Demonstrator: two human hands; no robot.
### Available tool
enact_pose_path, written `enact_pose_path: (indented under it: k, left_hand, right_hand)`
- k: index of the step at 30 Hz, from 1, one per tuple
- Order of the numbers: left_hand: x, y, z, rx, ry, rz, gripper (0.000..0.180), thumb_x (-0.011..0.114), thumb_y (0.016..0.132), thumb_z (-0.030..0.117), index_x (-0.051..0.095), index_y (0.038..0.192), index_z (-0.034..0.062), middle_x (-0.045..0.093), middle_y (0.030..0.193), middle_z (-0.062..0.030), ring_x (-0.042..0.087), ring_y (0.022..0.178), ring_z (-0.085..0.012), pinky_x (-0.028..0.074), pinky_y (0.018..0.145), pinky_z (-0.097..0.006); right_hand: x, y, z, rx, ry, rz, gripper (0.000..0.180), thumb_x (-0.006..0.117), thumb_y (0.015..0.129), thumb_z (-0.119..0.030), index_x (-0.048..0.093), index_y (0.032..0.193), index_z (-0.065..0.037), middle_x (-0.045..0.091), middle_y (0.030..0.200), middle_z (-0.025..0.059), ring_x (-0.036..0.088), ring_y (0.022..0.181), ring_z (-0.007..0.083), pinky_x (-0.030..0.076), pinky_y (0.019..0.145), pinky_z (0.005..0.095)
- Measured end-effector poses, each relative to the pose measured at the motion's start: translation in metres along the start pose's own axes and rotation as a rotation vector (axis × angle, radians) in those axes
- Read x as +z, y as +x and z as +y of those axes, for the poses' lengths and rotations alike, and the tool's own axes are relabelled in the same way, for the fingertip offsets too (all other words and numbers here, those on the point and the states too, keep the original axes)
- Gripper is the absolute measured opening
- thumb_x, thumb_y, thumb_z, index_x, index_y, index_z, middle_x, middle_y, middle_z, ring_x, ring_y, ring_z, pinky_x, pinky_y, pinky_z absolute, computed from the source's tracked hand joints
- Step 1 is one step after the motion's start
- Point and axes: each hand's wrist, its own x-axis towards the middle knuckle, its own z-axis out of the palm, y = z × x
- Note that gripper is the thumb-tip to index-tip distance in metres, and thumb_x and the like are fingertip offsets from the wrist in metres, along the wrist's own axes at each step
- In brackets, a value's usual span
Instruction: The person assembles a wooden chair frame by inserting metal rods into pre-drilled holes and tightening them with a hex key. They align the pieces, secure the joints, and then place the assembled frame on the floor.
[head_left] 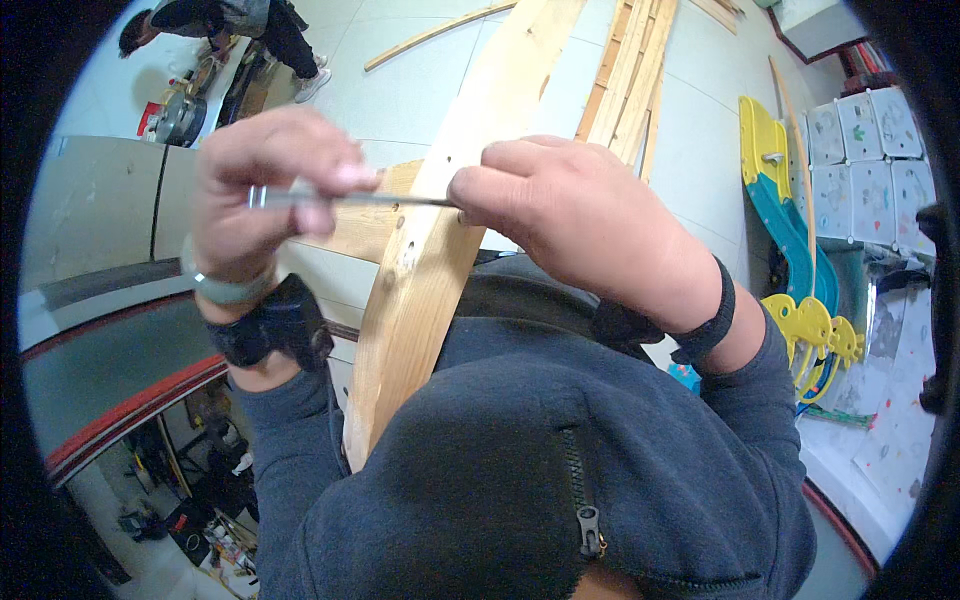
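Across the long wooden plank (430, 250), my left hand (265, 185) and right hand (560, 215) clamped a thin metal rod (350, 199) lying left-to-right.

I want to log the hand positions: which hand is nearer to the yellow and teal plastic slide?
Right. The right hand is on the wooden plank, on the side toward the slide but apart from it. The left hand is farther, across the plank.

We see no packages, labels, signs or screens anywhere around the grip; nothing of that kind shows in view.
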Motion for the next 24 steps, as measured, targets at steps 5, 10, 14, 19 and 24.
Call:
enact_pose_path:
  k: [5, 10, 14, 19, 24]
  left_hand:
    - [0.004, 0.014, 0.044, -0.046, 0.128, -0.402, 0.023, 0.076, 0.079, 0.021, 0.072, 0.098, 0.008, 0.068, 0.078, -0.004, 0.065, 0.071, -0.015, 0.051, 0.062, -0.027]
    - [0.045, 0.014, 0.066, -0.345, 0.347, -0.554, 0.023, 0.074, 0.079, 0.019, 0.071, 0.1, 0.0128, 0.065, 0.076, -0.0037, 0.064, 0.067, -0.0181, 0.05, 0.059, -0.029]
    - [0.051, 0.013, 0.068, -0.465, 0.361, -0.563, 0.019, 0.072, 0.079, 0.016, 0.068, 0.097, 0.0114, 0.064, 0.076, -0.0027, 0.064, 0.067, -0.0196, 0.051, 0.059, -0.03]
    - [0.058, 0.011, 0.072, -0.529, 0.379, -0.565, 0.02, 0.074, 0.076, 0.016, 0.063, 0.091, 0.01, 0.063, 0.074, -0.0045, 0.065, 0.07, -0.0228, 0.051, 0.063, -0.033]
    - [0.07, 0.008, 0.07, -0.57, 0.365, -0.615, 0.021, 0.074, 0.075, 0.015, 0.062, 0.091, 0.0098, 0.065, 0.077, -0.0054, 0.066, 0.072, -0.0247, 0.052, 0.065, -0.034]
  right_hand:
    - [0.002, -0.009, -0.004, -0.212, -0.242, 0.071, 0.014, 0.06, 0.08, -0.017, 0.059, 0.094, -0.012, 0.052, 0.077, 0.0031, 0.058, 0.071, 0.0213, 0.048, 0.06, 0.0333]
    - [0.013, -0.025, -0.009, -0.241, -0.327, 0.089, 0.019, 0.06, 0.078, -0.017, 0.061, 0.096, -0.01, 0.054, 0.077, 0.0006, 0.058, 0.069, 0.0158, 0.047, 0.058, 0.0294]
    - [0.018, -0.032, -0.015, -0.006, -0.029, 0.227, 0.013, 0.058, 0.088, -0.02, 0.063, 0.092, -0.009, 0.059, 0.076, 0.0021, 0.061, 0.067, 0.0143, 0.049, 0.058, 0.0273]
    - [0.008, -0.037, -0.025, 0.693, 0.827, -0.072, 0.034, 0.051, 0.099, -0.033, 0.063, 0.087, -0.003, 0.058, 0.067, 0.0024, 0.061, 0.064, 0.0109, 0.05, 0.059, 0.0246]
    - [0.024, -0.02, -0.039, 0.644, 0.743, -0.248, 0.037, 0.055, 0.097, -0.036, 0.059, 0.088, 0.0, 0.061, 0.07, 0.0045, 0.059, 0.062, 0.0123, 0.049, 0.058, 0.027]
